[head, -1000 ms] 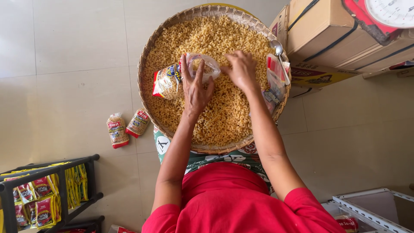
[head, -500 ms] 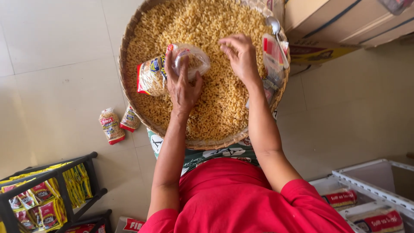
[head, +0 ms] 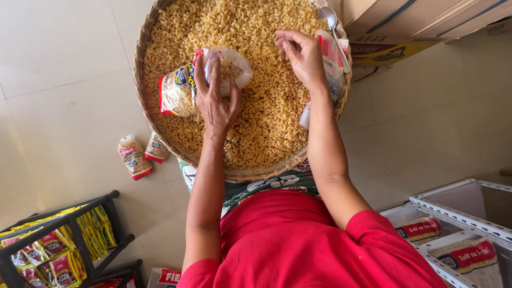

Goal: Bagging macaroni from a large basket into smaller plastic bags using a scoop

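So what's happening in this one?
A person in a red top sits over a wide woven tray heaped with loose elbow macaroni. The left hand holds a partly filled clear bag open on the pile; the right hand pinches macaroni just beside it. Two filled packets lie on the floor nearby.

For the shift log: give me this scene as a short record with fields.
setting: tiled floor, seen from above
tray: round woven tray full of loose elbow macaroni
left hand: grips a clear bag partly filled with macaroni
right hand: fingers pinched over the macaroni
spoon: on the tray's right edge
floor: two filled packets left of the tray
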